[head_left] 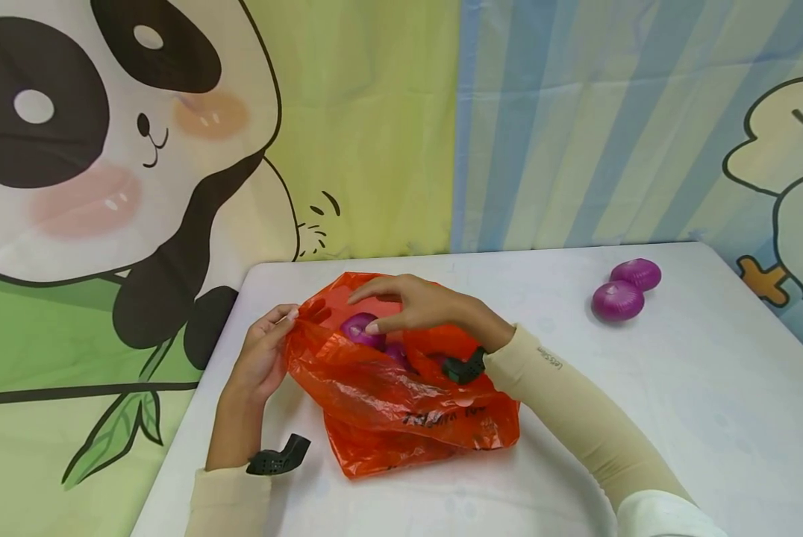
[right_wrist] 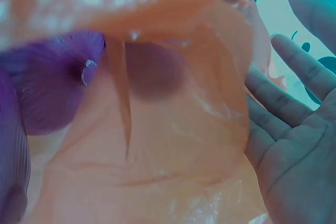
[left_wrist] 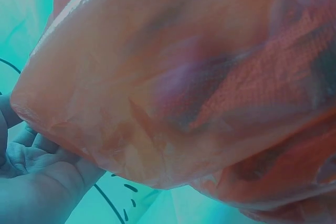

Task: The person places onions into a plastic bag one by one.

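Observation:
A thin red plastic bag (head_left: 375,391) with dark print lies on the white table, its mouth held up on the left. My left hand (head_left: 262,358) pinches the rim of the bag between thumb and fingers. Over the mouth reaches my right hand (head_left: 431,304), fingers extended and apart, thumb close by a purple onion (head_left: 356,330) inside. The right wrist view shows large purple onions (right_wrist: 50,90) at the left, beside the bag's film. Through the plastic in the left wrist view, a blurred purple shape shows.
Two more purple onions, a front one (head_left: 618,301) and a rear one (head_left: 638,274), sit together at the far right of the white table (head_left: 556,462). Behind the table hangs a cloth backdrop (head_left: 375,134) with a cartoon panda.

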